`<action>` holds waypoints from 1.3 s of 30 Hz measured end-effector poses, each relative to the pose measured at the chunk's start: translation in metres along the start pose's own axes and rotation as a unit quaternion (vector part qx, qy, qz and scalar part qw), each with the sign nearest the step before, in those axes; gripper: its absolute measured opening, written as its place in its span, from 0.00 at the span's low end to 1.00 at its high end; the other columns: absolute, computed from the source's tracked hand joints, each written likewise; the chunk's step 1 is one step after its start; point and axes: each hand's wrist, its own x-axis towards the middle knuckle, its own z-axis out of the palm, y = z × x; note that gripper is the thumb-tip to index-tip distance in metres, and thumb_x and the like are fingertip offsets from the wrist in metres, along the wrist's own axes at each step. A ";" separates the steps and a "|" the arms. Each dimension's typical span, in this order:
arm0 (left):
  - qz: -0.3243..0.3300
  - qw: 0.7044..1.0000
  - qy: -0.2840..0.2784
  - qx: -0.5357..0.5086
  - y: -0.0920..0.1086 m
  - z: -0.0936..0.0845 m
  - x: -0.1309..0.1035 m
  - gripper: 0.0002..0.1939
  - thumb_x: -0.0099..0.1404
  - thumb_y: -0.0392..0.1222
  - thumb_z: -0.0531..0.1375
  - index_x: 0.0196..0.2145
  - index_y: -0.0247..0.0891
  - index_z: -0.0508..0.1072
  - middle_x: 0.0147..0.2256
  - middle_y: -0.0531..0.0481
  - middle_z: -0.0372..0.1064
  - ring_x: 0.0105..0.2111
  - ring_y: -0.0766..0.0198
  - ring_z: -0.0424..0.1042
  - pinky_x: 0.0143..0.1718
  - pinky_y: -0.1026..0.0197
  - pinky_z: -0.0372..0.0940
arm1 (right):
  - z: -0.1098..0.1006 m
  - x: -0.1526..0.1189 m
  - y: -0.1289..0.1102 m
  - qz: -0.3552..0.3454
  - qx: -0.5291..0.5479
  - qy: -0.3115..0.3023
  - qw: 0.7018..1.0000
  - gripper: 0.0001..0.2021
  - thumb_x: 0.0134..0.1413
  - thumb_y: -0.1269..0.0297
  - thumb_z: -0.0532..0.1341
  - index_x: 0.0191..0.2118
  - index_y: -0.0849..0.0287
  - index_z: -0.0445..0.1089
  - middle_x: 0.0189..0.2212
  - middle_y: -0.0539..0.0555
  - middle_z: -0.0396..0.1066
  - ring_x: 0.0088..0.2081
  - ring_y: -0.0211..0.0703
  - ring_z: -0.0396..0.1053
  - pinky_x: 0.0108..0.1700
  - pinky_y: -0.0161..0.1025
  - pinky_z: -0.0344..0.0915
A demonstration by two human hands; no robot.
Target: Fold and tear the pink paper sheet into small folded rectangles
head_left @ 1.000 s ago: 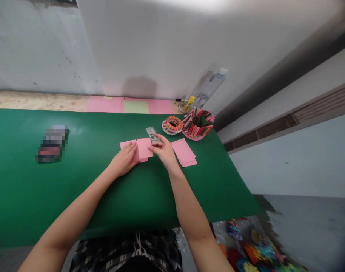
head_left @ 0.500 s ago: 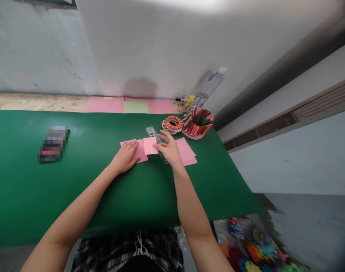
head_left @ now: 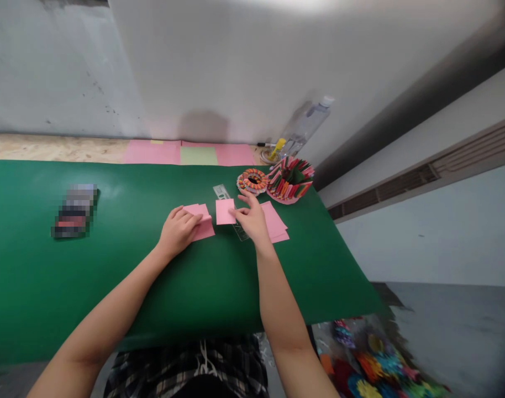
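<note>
My right hand [head_left: 251,220] pinches a small pink paper square [head_left: 225,211] by its right edge, between thumb and fingertips, above the green tabletop. The square and hand partly cover a clear plastic ruler [head_left: 221,192] lying at a slant. To the left, my left hand [head_left: 178,228] has its fingers closed on the edge of pink paper sheets [head_left: 205,231]; one edge there looks lifted or folded. More pink paper sheets [head_left: 274,221] lie just right of my right hand, overlapping one another.
An orange-and-white folded-paper ring [head_left: 251,180] and a round folded-paper piece [head_left: 290,179] sit behind my right hand. Beyond stand a clear bottle [head_left: 308,130] and a yellow-capped item [head_left: 278,147]. A pixelated object [head_left: 75,211] lies left. Colourful paper pieces [head_left: 380,362] are on the floor.
My right hand has moved slightly right with the pink square, away from the left sheets. My left hand's fingers have gone from lying flat to curling on the paper's edge.
</note>
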 end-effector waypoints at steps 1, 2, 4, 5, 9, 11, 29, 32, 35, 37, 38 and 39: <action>-0.025 0.999 0.022 -0.019 0.001 -0.003 0.001 0.10 0.65 0.37 0.54 0.41 0.39 0.74 0.35 0.44 0.75 0.38 0.56 0.71 0.49 0.49 0.61 | 0.000 0.000 0.001 -0.001 -0.023 0.002 1.000 0.33 0.43 0.70 0.64 0.59 0.53 0.58 0.54 0.63 0.63 0.27 0.34 0.70 0.38 0.42 0.70; -0.054 0.997 0.042 -0.045 0.002 -0.005 0.001 0.10 0.64 0.37 0.55 0.41 0.39 0.74 0.35 0.44 0.75 0.37 0.57 0.71 0.46 0.51 0.63 | 0.000 0.000 0.001 -0.003 -0.049 0.004 0.999 0.33 0.43 0.70 0.63 0.58 0.53 0.58 0.55 0.63 0.63 0.26 0.34 0.70 0.39 0.43 0.70; -0.120 0.983 0.074 -0.115 0.003 -0.009 0.001 0.12 0.62 0.36 0.56 0.43 0.39 0.73 0.37 0.45 0.75 0.37 0.58 0.71 0.41 0.55 0.65 | 0.002 0.000 0.003 -0.015 -0.105 0.011 0.994 0.32 0.43 0.72 0.62 0.57 0.54 0.60 0.55 0.63 0.63 0.26 0.35 0.70 0.41 0.44 0.69; -0.154 0.972 0.083 -0.157 0.003 -0.010 0.002 0.12 0.61 0.36 0.57 0.43 0.39 0.73 0.38 0.46 0.75 0.37 0.60 0.72 0.40 0.57 0.65 | 0.003 0.000 0.003 -0.024 -0.131 0.014 0.991 0.31 0.43 0.73 0.62 0.57 0.55 0.61 0.55 0.63 0.62 0.26 0.34 0.69 0.42 0.45 0.69; -0.257 0.907 0.093 -0.321 0.003 -0.012 0.003 0.12 0.58 0.41 0.59 0.41 0.38 0.74 0.38 0.47 0.74 0.37 0.61 0.72 0.39 0.58 0.66 | 0.007 0.000 0.007 -0.052 -0.202 0.007 0.978 0.29 0.45 0.75 0.59 0.57 0.58 0.60 0.53 0.63 0.63 0.29 0.37 0.70 0.45 0.46 0.68; -0.287 0.868 0.094 -0.393 0.003 -0.012 0.004 0.14 0.55 0.44 0.62 0.39 0.37 0.74 0.37 0.47 0.74 0.36 0.60 0.73 0.38 0.58 0.67 | 0.007 -0.001 0.008 -0.061 -0.225 0.001 0.972 0.30 0.45 0.75 0.58 0.57 0.59 0.60 0.53 0.63 0.62 0.35 0.41 0.71 0.46 0.46 0.68; -0.346 0.772 0.086 -0.526 0.007 -0.015 0.007 0.19 0.50 0.50 0.67 0.36 0.35 0.75 0.35 0.45 0.74 0.33 0.60 0.72 0.35 0.59 0.67 | 0.029 -0.016 -0.019 -0.043 0.000 -0.093 0.995 0.17 0.51 0.56 0.61 0.47 0.56 0.69 0.41 0.56 0.73 0.31 0.38 0.67 0.34 0.38 0.66; -0.343 0.768 0.081 -0.536 0.009 -0.015 0.007 0.20 0.49 0.50 0.68 0.37 0.35 0.75 0.36 0.45 0.74 0.34 0.60 0.72 0.36 0.58 0.67 | 0.030 -0.017 -0.022 -0.035 0.040 -0.106 0.993 0.15 0.52 0.54 0.60 0.42 0.57 0.71 0.39 0.55 0.73 0.34 0.39 0.68 0.34 0.37 0.66; -0.340 0.758 0.081 -0.552 0.011 -0.015 0.007 0.21 0.49 0.50 0.68 0.37 0.34 0.74 0.36 0.44 0.75 0.34 0.60 0.73 0.37 0.58 0.67 | 0.031 -0.018 -0.025 -0.036 0.063 -0.121 0.990 0.15 0.51 0.52 0.60 0.39 0.57 0.72 0.36 0.54 0.73 0.34 0.39 0.69 0.34 0.36 0.65; -0.338 0.752 0.082 -0.560 0.012 -0.014 0.007 0.21 0.49 0.50 0.68 0.37 0.34 0.74 0.36 0.44 0.75 0.34 0.60 0.73 0.37 0.58 0.67 | 0.033 -0.019 -0.027 -0.039 0.066 -0.133 0.988 0.15 0.50 0.52 0.61 0.38 0.57 0.72 0.35 0.53 0.73 0.34 0.39 0.69 0.34 0.36 0.65; -0.337 0.751 0.082 -0.562 0.013 -0.014 0.007 0.21 0.49 0.50 0.68 0.37 0.34 0.74 0.37 0.44 0.75 0.34 0.60 0.73 0.38 0.58 0.67 | 0.033 -0.020 -0.027 -0.041 0.062 -0.137 0.988 0.14 0.48 0.52 0.62 0.37 0.57 0.72 0.34 0.53 0.73 0.34 0.39 0.69 0.34 0.36 0.65; -0.336 0.751 0.081 -0.563 0.013 -0.014 0.007 0.21 0.49 0.51 0.68 0.37 0.34 0.74 0.37 0.44 0.75 0.34 0.60 0.73 0.38 0.57 0.67 | 0.034 -0.020 -0.027 -0.042 0.057 -0.138 0.988 0.15 0.47 0.52 0.63 0.37 0.57 0.72 0.33 0.53 0.73 0.33 0.39 0.69 0.34 0.36 0.65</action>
